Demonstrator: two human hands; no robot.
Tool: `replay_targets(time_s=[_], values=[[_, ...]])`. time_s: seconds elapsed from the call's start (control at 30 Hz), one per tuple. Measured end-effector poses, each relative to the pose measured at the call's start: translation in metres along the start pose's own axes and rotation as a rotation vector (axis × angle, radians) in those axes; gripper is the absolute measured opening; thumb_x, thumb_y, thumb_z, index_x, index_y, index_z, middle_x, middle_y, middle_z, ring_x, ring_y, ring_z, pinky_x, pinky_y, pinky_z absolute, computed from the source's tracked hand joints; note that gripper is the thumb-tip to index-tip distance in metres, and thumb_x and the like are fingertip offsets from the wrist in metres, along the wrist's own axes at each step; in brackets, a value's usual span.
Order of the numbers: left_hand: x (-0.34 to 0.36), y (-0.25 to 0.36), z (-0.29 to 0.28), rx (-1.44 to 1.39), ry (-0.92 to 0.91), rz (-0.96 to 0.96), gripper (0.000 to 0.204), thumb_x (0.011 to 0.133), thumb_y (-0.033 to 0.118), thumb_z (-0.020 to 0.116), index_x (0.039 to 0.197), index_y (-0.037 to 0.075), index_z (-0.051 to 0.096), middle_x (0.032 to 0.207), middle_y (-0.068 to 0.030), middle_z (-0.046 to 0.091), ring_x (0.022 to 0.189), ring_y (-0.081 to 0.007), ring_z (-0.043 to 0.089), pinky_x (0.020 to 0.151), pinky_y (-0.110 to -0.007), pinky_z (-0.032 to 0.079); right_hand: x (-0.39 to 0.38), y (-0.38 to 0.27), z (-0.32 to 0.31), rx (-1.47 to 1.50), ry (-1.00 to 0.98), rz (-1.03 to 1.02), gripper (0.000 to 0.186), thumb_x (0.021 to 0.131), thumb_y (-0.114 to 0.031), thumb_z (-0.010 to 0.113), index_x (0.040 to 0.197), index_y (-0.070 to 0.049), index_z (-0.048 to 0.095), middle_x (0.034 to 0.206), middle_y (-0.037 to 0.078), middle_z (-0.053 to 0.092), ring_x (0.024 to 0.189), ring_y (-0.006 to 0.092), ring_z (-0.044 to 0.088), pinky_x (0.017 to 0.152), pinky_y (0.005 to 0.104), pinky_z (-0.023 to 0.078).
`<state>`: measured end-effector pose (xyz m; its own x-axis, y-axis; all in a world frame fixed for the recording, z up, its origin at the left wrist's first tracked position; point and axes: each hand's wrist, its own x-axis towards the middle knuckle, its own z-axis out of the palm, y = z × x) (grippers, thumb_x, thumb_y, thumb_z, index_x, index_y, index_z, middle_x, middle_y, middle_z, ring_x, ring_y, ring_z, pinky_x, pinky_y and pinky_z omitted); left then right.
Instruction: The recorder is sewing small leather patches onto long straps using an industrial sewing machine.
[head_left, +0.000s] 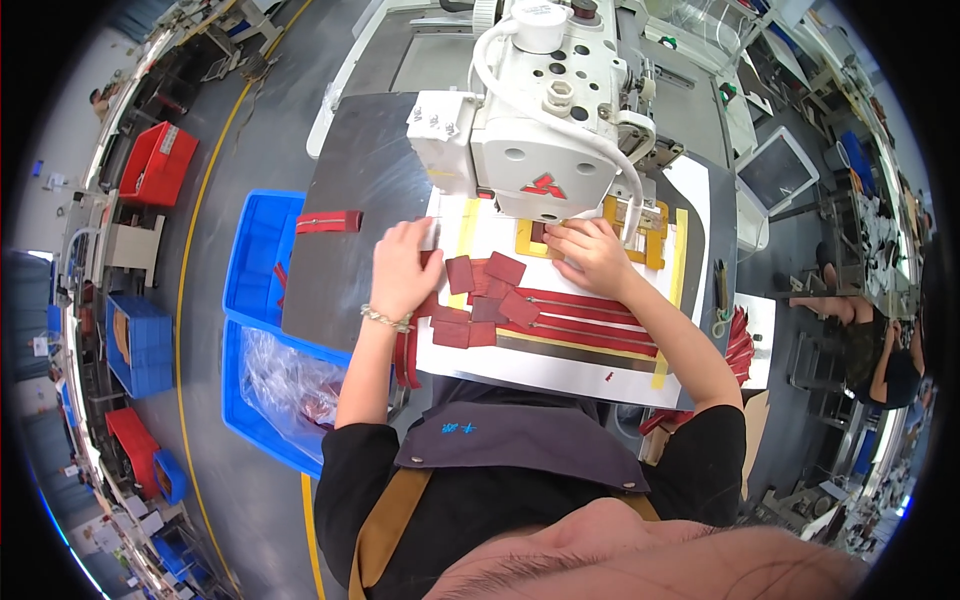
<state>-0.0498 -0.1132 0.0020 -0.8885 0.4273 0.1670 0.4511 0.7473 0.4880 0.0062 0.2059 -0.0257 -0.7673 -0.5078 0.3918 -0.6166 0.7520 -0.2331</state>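
Observation:
My right hand (592,256) reaches over the yellow frame (655,245) under the sewing machine head (545,160). Its fingertips press on a dark red patch (538,233) inside that frame, and they partly hide it. My left hand (402,270) rests at the left side of the white board (455,365), fingers curled and thumb to the right. A bit of dark red shows between thumb and fingers; what it is stays hidden. Between my hands lie several loose dark red patches (505,268) and long red zipper strips (590,318).
Another red zipper piece (328,222) lies on the dark tabletop (350,160) at left. Blue bins (262,205) stand below the table's left edge, one with clear plastic (285,375). A bundle of red strips (738,345) and a screen (778,172) are at right.

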Motion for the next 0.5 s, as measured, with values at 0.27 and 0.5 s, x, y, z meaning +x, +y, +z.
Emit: replay_targets(time_s=[0.27, 0.5], values=[[-0.024, -0.021, -0.018, 0.269, 0.249, -0.079, 0.048, 0.07, 0.007, 0.065, 0.115, 0.005, 0.05, 0.096, -0.0125, 0.055, 0.091, -0.0312, 0.056, 0.077, -0.041, 0.045, 0.0, -0.003, 0.002, -0.005, 0.031, -0.003, 0.036, 0.075, -0.018, 0.071, 0.109, -0.009, 0.064, 0.116, 0.004, 0.063, 0.105, 0.0222, 0.056, 0.088, 0.0371, 0.041], [-0.028, -0.033, -0.023, 0.004, -0.073, -0.289, 0.043, 0.074, 0.013, 0.069, 0.111, 0.005, 0.05, 0.07, -0.0049, 0.06, 0.072, -0.0267, 0.063, 0.068, -0.041, 0.049, 0.002, -0.004, 0.0, -0.006, 0.048, -0.003, 0.036, 0.074, -0.017, 0.071, 0.109, -0.009, 0.065, 0.115, 0.004, 0.064, 0.104, 0.0221, 0.056, 0.086, 0.0363, 0.042]])
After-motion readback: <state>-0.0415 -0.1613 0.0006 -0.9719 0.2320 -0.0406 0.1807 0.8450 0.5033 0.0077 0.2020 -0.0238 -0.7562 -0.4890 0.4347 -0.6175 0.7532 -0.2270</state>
